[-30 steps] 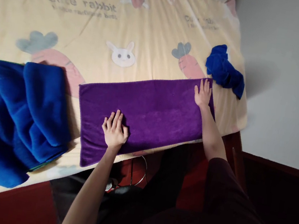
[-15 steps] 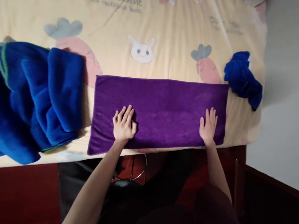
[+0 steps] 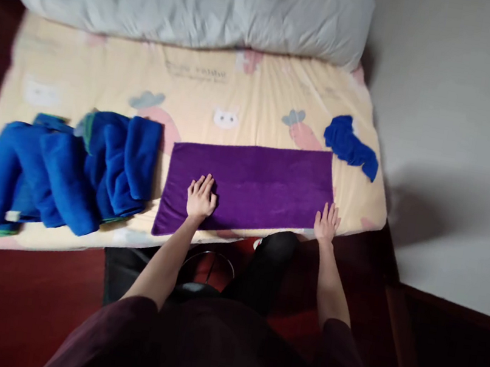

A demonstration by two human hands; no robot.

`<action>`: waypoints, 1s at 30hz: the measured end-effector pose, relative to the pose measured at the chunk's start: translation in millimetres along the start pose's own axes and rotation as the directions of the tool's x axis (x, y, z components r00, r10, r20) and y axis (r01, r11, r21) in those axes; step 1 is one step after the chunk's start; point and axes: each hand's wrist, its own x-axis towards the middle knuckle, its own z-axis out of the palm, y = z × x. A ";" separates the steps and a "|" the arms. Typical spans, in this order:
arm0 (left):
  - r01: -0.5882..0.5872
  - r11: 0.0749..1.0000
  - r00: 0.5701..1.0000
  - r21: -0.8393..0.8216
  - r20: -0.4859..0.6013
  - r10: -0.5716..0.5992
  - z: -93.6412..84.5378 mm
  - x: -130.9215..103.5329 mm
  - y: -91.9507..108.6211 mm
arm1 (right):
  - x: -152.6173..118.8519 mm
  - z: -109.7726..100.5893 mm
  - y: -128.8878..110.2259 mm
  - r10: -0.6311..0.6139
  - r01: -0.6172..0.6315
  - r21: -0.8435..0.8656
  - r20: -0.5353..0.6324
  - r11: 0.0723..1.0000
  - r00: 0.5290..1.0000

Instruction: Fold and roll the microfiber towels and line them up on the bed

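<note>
The left hand (image 3: pixel 201 200), open, lies on the purple cloth (image 3: pixel 258 182) and the right hand (image 3: pixel 326 225), fingers spread, at its near right corner, apparently keeping it flat, between blue bundle (image 3: pixel 67 172) and, farther, small blue cloth (image 3: pixel 349 145).

A big, messy blue pile (image 3: pixel 63 168) sits on the left of the yellow bunny sheet (image 3: pixel 133 72). A small blue cloth (image 3: pixel 349 147) lies near the white wall (image 3: pixel 457 117). A puffy gray blanket (image 3: pixel 197 8) is at the back.
</note>
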 end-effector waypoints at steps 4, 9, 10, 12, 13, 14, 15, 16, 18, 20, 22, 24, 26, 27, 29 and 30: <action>-0.040 0.999 0.999 0.028 0.034 0.039 -8.1 -19.2 15.7 | -54.3 -3.0 -41.0 0.028 -0.008 0.213 -0.091 0.977 0.995; -0.144 0.986 0.980 0.090 0.150 0.129 2.1 -129.0 29.2 | -189.6 30.5 -83.5 -0.004 0.060 0.558 -0.101 0.828 0.995; -0.142 0.984 0.978 0.104 0.167 0.123 5.0 -152.2 30.8 | -212.7 32.2 -88.6 -0.013 0.046 0.569 -0.063 0.821 0.998; -0.130 0.982 0.975 0.134 0.199 0.102 8.7 -186.7 33.4 | -245.0 28.1 -98.3 -0.033 0.025 0.565 0.004 0.825 0.999; -0.127 0.981 0.973 0.145 0.213 0.094 9.7 -196.7 34.4 | -253.8 23.7 -103.3 -0.046 0.020 0.562 0.032 0.827 0.998; -0.128 0.980 0.971 0.153 0.222 0.092 10.1 -202.1 35.3 | -258.5 18.8 -108.6 -0.069 0.024 0.568 0.058 0.823 0.996; -0.132 0.979 0.970 0.157 0.226 0.095 10.2 -203.9 36.0 | -259.8 14.4 -114.4 -0.101 0.034 0.588 0.080 0.808 0.992; -0.138 0.978 0.969 0.156 0.223 0.102 9.9 -203.1 36.5 | -258.9 11.3 -120.6 -0.139 0.048 0.628 0.098 0.777 0.985; -0.152 0.978 0.970 0.143 0.211 0.120 8.1 -198.1 36.1 | -253.7 10.7 -134.6 -0.207 0.045 0.765 0.116 0.643 0.971; -0.165 0.979 0.969 0.120 0.207 0.138 5.0 -193.5 32.8 | -247.2 18.4 -149.8 -0.206 -0.038 0.912 0.133 0.408 0.969; -0.179 0.980 0.963 0.093 0.219 0.155 1.4 -191.2 26.9 | -240.5 31.7 -163.8 -0.147 -0.171 0.975 0.191 0.142 0.971; -0.192 0.979 0.957 0.066 0.234 0.171 -1.8 -190.7 20.0 | -233.4 45.9 -174.1 -0.073 -0.263 0.963 0.259 -0.057 0.963; -0.201 0.979 0.952 0.043 0.243 0.185 -3.5 -190.9 13.9 | -226.2 56.6 -179.5 -0.034 -0.300 0.940 0.298 -0.162 0.954; -0.205 0.978 0.950 0.032 0.246 0.191 -3.7 -191.2 11.4 | -222.8 60.0 -180.6 -0.027 -0.312 0.930 0.313 -0.193 0.949; -0.211 0.977 0.948 0.017 0.247 0.201 -2.6 -191.7 7.8 | -216.9 62.9 -180.6 -0.035 -0.348 0.904 0.351 -0.248 0.936; -0.214 0.977 0.948 0.012 0.245 0.205 -1.7 -192.0 6.5 | -214.5 62.8 -180.1 -0.047 -0.375 0.885 0.377 -0.276 0.925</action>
